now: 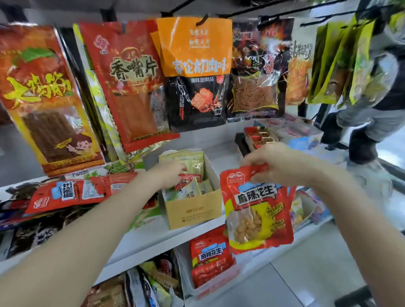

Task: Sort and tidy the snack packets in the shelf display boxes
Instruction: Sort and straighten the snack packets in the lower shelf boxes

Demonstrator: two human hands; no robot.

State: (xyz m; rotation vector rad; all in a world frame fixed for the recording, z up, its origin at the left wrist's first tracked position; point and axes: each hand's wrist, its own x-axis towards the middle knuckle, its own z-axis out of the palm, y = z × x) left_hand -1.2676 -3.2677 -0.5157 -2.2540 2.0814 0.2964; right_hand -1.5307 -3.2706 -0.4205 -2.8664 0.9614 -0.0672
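White shelf (152, 240): left grip (166, 175) fingers in cardboard box (192, 210), right grip (272, 165) pinching peanut packet (257, 210).

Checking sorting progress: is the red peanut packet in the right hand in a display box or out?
Out. The right hand pinches the red peanut packet by its top edge, hanging in front of the shelf beside the cardboard box.

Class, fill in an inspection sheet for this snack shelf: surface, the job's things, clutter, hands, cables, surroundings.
Surface: white shelf board, packets lying along it.
Job's things: tan cardboard display box with pale green sachets; red peanut packet held in front of the shelf.
Clutter: loose red packets lying flat left of the box.
Hands: left hand reaches into the box; right hand pinches the peanut packet's top edge.
Cables: nothing seen.
Surroundings: large snack bags hanging above, orange-and-black bag central; another person at right.
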